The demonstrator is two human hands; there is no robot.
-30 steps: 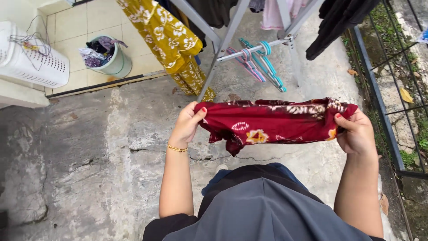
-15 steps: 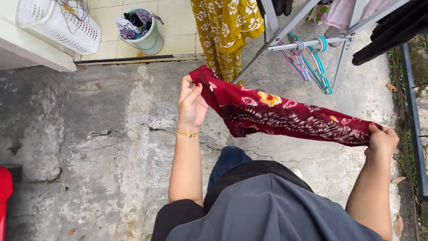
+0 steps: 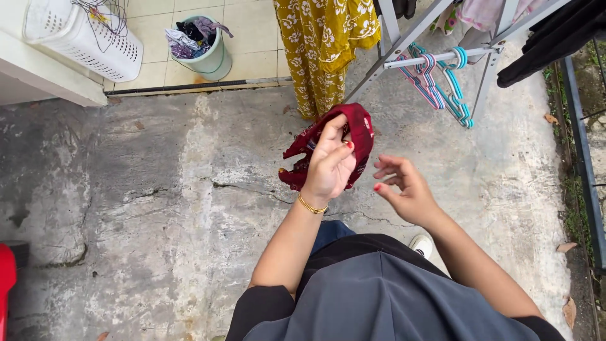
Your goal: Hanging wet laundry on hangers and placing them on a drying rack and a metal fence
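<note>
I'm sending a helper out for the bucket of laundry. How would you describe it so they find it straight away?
Look at the tiled floor strip beyond the cracked concrete, at the top of the view. The pale green bucket stands there, right of the white perforated laundry basket and left of the hanging yellow floral garment. It alone is round, smooth-walled and heaped with mixed clothes.

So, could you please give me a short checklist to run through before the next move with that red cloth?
1. Left hand has a grip on the red patterned cloth: ok, bunched in the fingers.
2. Right hand on the cloth: not ok, open and empty beside it.
3. Cloth off the concrete floor: ok, its tail hangs in the air.
4. Cloth spread flat: not ok, gathered into a bundle.
5. Hangers on the drying rack: ok, several hang from the bar.
6. Cloth dry or damp: cannot tell.
</note>
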